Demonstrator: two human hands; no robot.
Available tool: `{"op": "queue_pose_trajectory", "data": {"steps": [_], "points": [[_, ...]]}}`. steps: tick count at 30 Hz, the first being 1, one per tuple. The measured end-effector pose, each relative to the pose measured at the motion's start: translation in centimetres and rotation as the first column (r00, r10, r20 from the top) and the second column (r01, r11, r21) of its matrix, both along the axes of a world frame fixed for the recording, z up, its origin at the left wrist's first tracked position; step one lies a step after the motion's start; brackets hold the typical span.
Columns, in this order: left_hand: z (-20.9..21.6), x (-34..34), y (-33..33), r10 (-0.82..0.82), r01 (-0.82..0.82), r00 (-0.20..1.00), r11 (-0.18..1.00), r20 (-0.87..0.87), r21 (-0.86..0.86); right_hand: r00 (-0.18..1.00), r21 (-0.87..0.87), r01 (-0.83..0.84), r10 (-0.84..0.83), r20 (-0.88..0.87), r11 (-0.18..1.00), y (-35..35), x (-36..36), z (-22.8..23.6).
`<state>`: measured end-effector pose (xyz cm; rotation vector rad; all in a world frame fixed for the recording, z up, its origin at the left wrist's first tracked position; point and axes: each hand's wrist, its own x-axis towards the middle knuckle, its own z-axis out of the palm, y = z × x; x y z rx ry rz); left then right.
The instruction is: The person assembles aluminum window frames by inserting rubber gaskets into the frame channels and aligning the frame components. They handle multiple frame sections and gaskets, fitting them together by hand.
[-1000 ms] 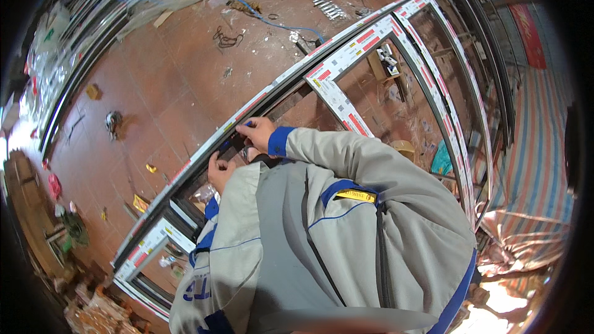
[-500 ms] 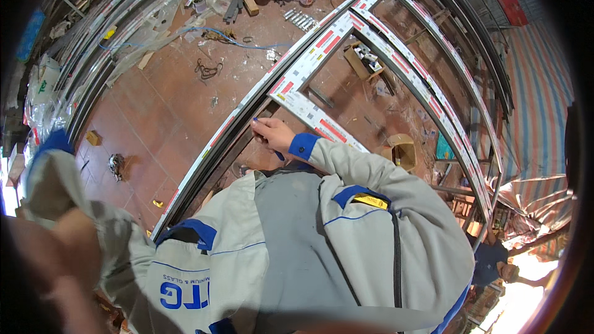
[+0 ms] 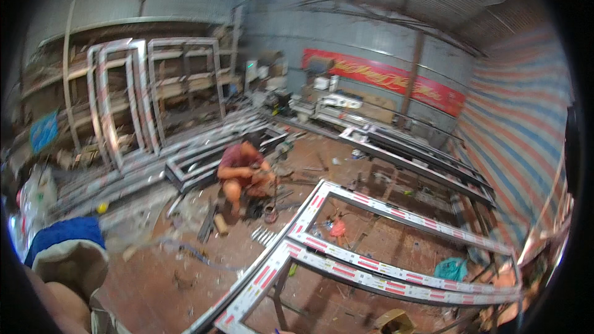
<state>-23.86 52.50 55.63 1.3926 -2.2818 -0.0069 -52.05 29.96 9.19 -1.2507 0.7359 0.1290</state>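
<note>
At the lower left my left arm is raised close to the view, its pale sleeve ending in a blue cuff (image 3: 68, 235). Bare skin of my left hand or wrist (image 3: 65, 309) shows below the cuff; the fingers are hidden. My right hand is out of view below the lower edge. In front of me, long metal frames wrapped in white film with red labels lie raised above the floor. The nearer frame (image 3: 346, 270) runs from lower centre to the right. A second frame (image 3: 402, 215) adjoins it on the far side.
A person (image 3: 241, 170) squats beyond the frames beside a can (image 3: 270, 214). Dark frames (image 3: 421, 170) lie farther back. Upright frames (image 3: 142, 96) lean at the left. A striped sheet (image 3: 513, 130) hangs at the right. A cardboard box (image 3: 395, 321) sits low on the floor.
The view has tilted up from my body and floor to the workshop and far wall. My right hand, earlier pinched above the frame, has left the view. My left arm remains raised at left.
</note>
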Motion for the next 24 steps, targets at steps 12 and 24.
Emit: {"op": "queue_pose_trajectory", "data": {"steps": [12, 24], "points": [[-0.6, -0.2, -13.1, -0.047, 0.041, 0.994, 0.997, 0.102, 0.058, 0.916, -0.230, 0.366, -0.305, 0.261, 0.902, -1.0, -0.3, -0.2], [-31.3, 7.4, -16.8, 0.571, -0.145, 0.380, 0.814, -0.728, 0.562, 0.906, -0.937, 0.051, -0.412, -0.102, 0.346, -19.9, 5.5, 1.4]]}}
